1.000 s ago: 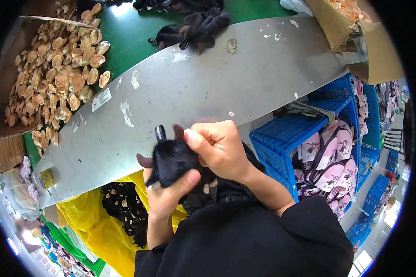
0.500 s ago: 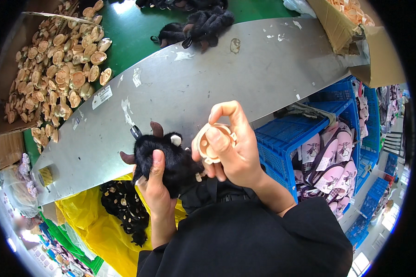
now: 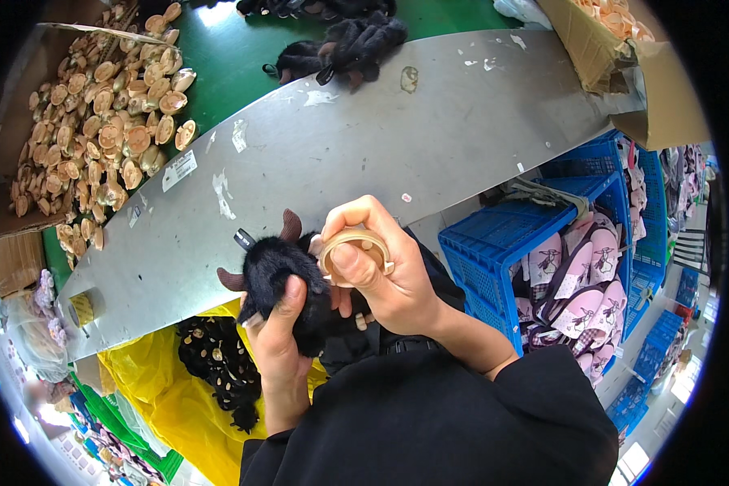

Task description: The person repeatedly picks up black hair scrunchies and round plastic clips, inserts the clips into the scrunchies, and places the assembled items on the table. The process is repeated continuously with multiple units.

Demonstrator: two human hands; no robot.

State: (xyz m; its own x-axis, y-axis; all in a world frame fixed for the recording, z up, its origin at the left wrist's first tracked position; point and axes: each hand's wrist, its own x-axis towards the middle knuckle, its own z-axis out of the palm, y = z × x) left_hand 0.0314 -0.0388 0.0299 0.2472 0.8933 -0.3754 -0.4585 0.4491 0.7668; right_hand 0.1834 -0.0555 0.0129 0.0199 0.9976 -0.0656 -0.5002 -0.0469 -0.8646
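Note:
My left hand [image 3: 277,340] is closed around a black plush animal [image 3: 271,267] with brown horns and a small black loop tag, its thumb pressed into the fur. My right hand [image 3: 401,283] pinches a peach-coloured round plastic shell [image 3: 368,245], with the thumb inside its hollow and the index finger curled over the rim. The shell is right beside the plush's right side; whether they touch is hard to tell. My right fingers hide part of the plush.
A grey metal tabletop [image 3: 332,154] lies ahead, bearing several black plush pieces [image 3: 344,50]. A cardboard box [image 3: 8,138] spills plastic shells at left. Blue crates [image 3: 494,243] with pink slippers stand at right. A yellow bag [image 3: 150,377] holds black plush pieces below.
My right hand has brought the shell left and slightly down, close to the plush, and tilted it. The plush has turned and shifted a little to the right.

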